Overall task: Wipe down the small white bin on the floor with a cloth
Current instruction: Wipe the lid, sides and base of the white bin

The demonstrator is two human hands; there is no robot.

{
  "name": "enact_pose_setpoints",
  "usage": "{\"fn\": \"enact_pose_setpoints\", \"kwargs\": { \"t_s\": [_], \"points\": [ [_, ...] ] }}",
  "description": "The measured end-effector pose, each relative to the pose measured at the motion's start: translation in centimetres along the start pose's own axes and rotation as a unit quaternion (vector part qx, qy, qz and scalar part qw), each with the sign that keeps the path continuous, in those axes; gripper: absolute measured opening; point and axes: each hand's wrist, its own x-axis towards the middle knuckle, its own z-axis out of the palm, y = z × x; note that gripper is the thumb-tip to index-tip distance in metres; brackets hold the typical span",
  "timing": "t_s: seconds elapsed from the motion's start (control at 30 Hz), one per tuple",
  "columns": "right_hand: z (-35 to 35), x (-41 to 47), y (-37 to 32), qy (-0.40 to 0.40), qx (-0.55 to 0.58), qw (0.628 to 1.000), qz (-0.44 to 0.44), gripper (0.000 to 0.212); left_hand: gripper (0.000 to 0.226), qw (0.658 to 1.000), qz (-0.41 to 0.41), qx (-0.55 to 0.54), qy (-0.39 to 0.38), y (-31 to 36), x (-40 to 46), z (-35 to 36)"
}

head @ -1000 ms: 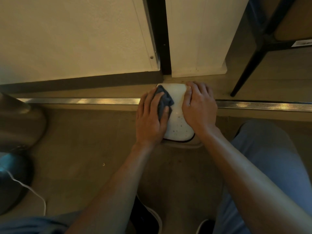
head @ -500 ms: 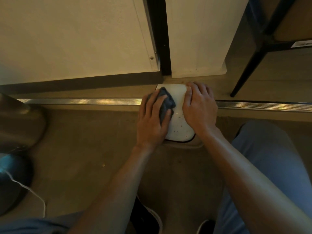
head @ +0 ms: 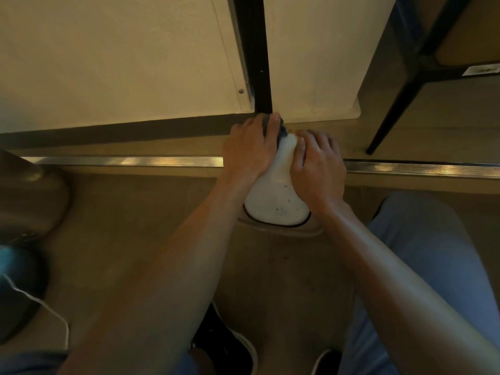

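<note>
The small white bin sits on the floor in the middle of the frame, right at the metal floor strip, which disappears behind it and the hands. Only its rounded white top shows, flecked with dark specks near the lower edge; a thin dark line runs around its rim, and its sides and base are out of sight.

The left hand lies flat over the upper left of the bin, fingers pressed down on a dark cloth. Only a small dark patch of cloth peeks out between the fingers at the far end of the bin, so its size and folds cannot be made out. The right hand is spread over the bin's right side, gripping it, fingers curled over the top. The two hands are close, with a strip of white showing between them.

In the upper right a black chair leg is cut off by the frame. Pale cabinet panels fill the upper half. At the lower edge the tips of dark shoes are partly hidden by the forearms. A blurred dark object with a white cord sits at the left edge.
</note>
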Motion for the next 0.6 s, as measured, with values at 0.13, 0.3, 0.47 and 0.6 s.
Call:
{"fn": "enact_pose_setpoints", "kwargs": {
  "t_s": [0.13,0.3,0.47,0.6],
  "points": [
    [-0.1,-0.1,-0.1,-0.001,-0.005,1.000,-0.003,0.041,0.053,0.994,0.087,0.056,-0.039,1.5,1.7,0.3],
    [-0.1,-0.1,-0.4,0.001,-0.001,1.000,0.013,0.042,0.044,0.978,0.063,0.108,-0.167,-1.1,4.3,-1.0],
    [-0.3,-0.1,-0.5,0.004,-0.008,1.000,0.015,0.042,0.051,0.970,0.041,0.082,-0.224,1.2,5.6,0.2],
    [-0.3,-0.1,-0.5,0.001,-0.003,1.000,0.014,0.042,0.050,0.972,0.047,0.022,-0.229,-0.6,5.3,-0.9]
  ]
}}
